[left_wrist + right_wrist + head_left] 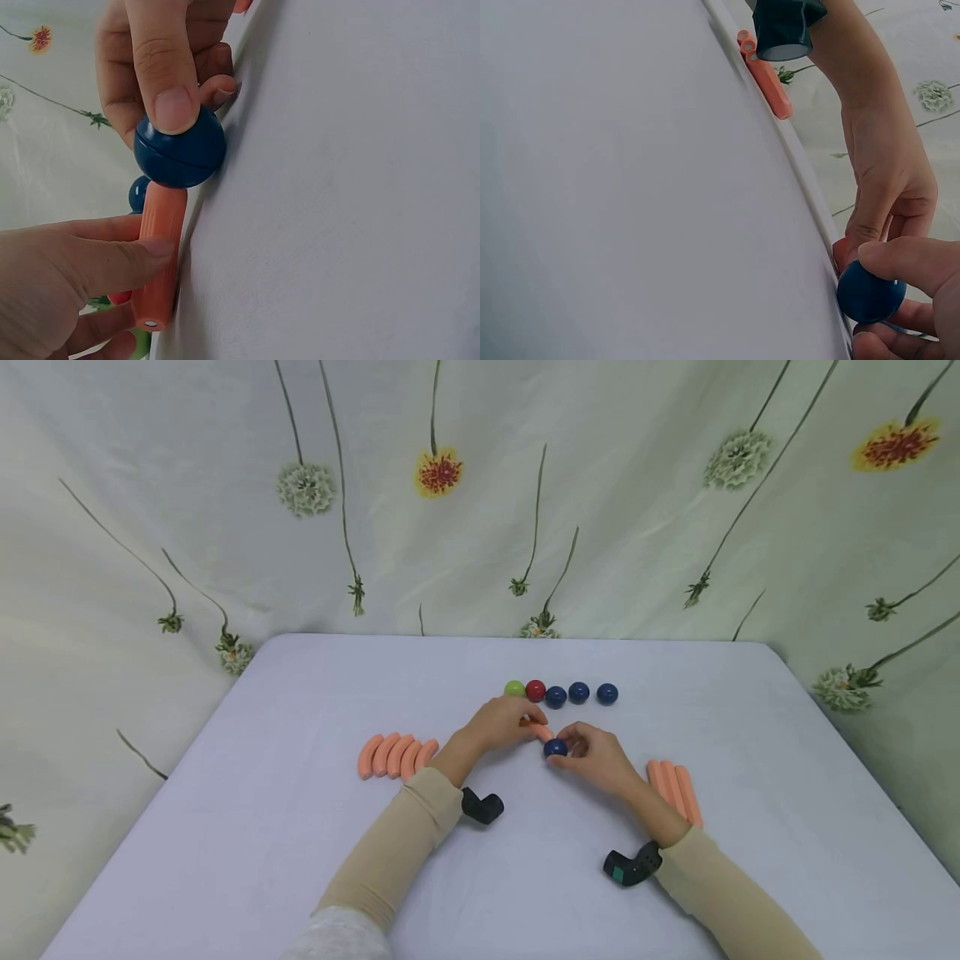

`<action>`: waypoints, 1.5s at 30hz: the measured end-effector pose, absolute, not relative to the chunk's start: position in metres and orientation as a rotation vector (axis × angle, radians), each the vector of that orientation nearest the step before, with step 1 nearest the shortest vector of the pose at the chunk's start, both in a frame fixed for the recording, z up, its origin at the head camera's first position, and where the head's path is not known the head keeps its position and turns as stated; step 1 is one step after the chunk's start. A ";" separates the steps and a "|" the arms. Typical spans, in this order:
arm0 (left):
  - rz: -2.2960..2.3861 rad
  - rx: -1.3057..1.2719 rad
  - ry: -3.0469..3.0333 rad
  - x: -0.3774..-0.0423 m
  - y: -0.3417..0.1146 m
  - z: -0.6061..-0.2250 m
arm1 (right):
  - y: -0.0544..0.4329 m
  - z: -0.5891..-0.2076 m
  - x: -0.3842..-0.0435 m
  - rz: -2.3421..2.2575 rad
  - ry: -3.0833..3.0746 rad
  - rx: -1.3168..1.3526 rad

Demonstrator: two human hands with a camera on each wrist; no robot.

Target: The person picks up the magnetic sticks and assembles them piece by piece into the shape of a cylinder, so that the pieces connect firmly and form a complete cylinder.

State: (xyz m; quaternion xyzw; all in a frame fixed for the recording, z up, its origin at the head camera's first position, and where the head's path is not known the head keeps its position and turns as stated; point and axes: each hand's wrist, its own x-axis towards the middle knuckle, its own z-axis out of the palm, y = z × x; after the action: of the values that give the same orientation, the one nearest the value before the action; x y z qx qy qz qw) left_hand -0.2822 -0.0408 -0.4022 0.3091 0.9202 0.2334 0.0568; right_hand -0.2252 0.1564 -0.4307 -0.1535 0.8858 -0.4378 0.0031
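Observation:
My left hand (501,724) pinches an orange ribbed rod (161,262) between thumb and fingers, just above the white table. A small silvery spot (151,324) marks the rod's near end in the left wrist view. Facing it, my right hand (596,758) grips a glossy dark blue ball (180,154), thumb on one side and fingers on the other. The ball meets the rod's other end in the left wrist view. In the right wrist view the ball (870,292) hides most of the rod.
Behind the hands stand a green ball (514,688), a red ball (536,690) and three blue balls (578,692) in a row. Several curved orange rods (395,756) lie side by side at left. Three straight orange rods (672,789) lie by the right forearm.

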 end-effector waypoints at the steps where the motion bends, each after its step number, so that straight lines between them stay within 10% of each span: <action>1: 0.702 0.933 2.793 -0.282 -0.040 -0.403 | 0.156 -0.431 -0.225 -1.375 2.777 -0.481; 22: 0.578 1.113 2.935 -0.282 -0.052 -0.416 | 0.153 -0.437 -0.225 -1.410 2.788 -0.478; 45: 0.677 0.687 3.113 -0.232 -0.134 -0.395 | 0.157 -0.436 -0.225 -1.401 2.768 -0.428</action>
State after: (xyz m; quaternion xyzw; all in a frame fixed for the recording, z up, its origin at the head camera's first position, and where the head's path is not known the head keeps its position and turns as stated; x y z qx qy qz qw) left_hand -0.2320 -0.1336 -0.3948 0.2105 0.9536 0.2072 -0.0586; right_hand -0.2248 0.1566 -0.4363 -0.1368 0.8838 -0.4474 0.0051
